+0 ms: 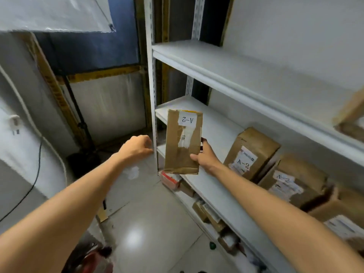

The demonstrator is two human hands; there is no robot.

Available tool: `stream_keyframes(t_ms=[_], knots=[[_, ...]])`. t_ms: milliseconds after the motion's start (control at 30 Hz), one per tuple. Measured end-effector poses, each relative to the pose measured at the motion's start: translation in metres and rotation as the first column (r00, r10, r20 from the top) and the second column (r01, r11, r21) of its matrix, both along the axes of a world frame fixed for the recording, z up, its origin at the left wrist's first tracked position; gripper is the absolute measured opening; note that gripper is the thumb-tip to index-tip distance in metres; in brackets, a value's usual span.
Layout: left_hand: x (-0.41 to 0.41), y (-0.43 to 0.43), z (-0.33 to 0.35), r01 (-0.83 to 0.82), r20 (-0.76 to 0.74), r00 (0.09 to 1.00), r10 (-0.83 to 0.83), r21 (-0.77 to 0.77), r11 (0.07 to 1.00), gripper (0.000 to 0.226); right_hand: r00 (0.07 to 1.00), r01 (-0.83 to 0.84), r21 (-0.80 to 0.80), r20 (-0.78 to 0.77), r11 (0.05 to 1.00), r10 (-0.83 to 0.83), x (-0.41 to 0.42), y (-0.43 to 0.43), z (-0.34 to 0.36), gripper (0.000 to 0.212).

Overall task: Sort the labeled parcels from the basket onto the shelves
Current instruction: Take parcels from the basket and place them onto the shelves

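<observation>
Right grip [204,156] holds A-2 parcel [183,142] by its lower right edge.

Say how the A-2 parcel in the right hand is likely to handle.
Probably light: the right hand holds the parcel upright by one lower edge alone. Likely stiff, since it shows no sag. Looks thin, so apt to tip if stood on end.

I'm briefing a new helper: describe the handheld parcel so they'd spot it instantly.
On the right stands a white shelving unit. At its middle shelf's left end, the right hand grips a flat brown parcel. Unlike the shelved boxes, its A-2 label is upside down.
</observation>
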State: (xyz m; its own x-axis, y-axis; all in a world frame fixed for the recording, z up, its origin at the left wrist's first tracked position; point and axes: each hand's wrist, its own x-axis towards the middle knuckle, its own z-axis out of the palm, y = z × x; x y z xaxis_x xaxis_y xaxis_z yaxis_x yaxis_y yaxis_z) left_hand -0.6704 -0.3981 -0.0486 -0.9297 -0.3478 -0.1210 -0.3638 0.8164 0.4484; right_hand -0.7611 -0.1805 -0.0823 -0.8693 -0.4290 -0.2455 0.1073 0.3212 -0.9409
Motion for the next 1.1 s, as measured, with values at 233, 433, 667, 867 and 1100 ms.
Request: stream_keyframes(t_ms=[233, 433, 667, 867, 1100], knots=[[-0.035, -0.001, -0.034, 0.19, 0.083, 0.978, -0.192, 0.031, 0.981, 0.031, 0.953, 0.297, 0.05, 0.051, 0.954, -0.299, -0.008, 0.014, -0.043, 0.066], [-0.084, -0.008, -0.042, 0.26, 0.13, 0.955, -0.268, 0.075, 0.963, 0.034, 0.908, 0.414, 0.1, 0.019, 0.905, -0.418, -0.058, 0.007, -0.053, 0.077], [-0.145, -0.008, -0.054, 0.309, 0.175, 0.935, -0.309, 0.031, 0.951, 0.035, 0.818, 0.574, 0.103, -0.015, 0.813, -0.575, -0.141, -0.002, -0.064, 0.089], [-0.192, -0.004, -0.066, 0.362, 0.149, 0.919, -0.366, 0.053, 0.931, 0.034, 0.702, 0.712, 0.118, -0.095, 0.692, -0.706, -0.184, -0.002, -0.087, 0.092], [-0.203, 0.011, -0.086, 0.418, 0.166, 0.888, -0.428, 0.092, 0.904, 0.036, 0.588, 0.802, 0.253, -0.174, 0.541, -0.79, -0.179, 0.002, -0.115, 0.082]])
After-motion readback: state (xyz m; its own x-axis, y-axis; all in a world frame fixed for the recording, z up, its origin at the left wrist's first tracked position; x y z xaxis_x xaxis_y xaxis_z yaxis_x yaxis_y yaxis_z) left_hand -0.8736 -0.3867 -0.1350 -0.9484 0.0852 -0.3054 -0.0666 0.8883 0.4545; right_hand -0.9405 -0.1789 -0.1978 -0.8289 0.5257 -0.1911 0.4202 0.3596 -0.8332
